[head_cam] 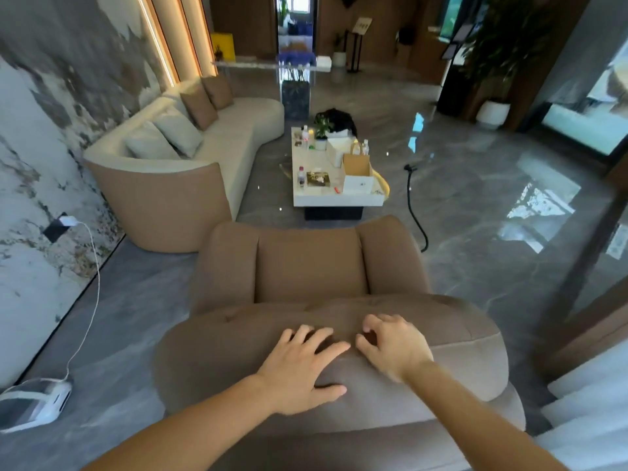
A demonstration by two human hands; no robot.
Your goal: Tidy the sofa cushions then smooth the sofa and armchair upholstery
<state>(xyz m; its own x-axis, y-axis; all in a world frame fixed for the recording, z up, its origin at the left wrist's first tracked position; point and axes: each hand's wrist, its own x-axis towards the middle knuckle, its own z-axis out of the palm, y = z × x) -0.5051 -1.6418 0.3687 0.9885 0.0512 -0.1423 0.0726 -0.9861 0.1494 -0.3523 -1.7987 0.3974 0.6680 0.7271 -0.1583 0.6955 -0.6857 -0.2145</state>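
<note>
Both hands rest on top of the brown armchair's (311, 266) padded backrest (238, 341): the left hand (299, 365) spread flat, the right hand (390, 345) half-curled, gripping nothing. The upholstery looks soft and yielding, best stroked with open palms. The chair's front is hidden; the sofa (190, 154) stands well apart.

A glossy grey marble floor (475, 232) carries a brown upholstered armchair (306, 266), a curved cream sofa with a tan end (204, 158), a low white rectangular coffee table (326, 197), a black hose (416, 212), a white potted plant (492, 112) and a white appliance (34, 402) by the wall.
</note>
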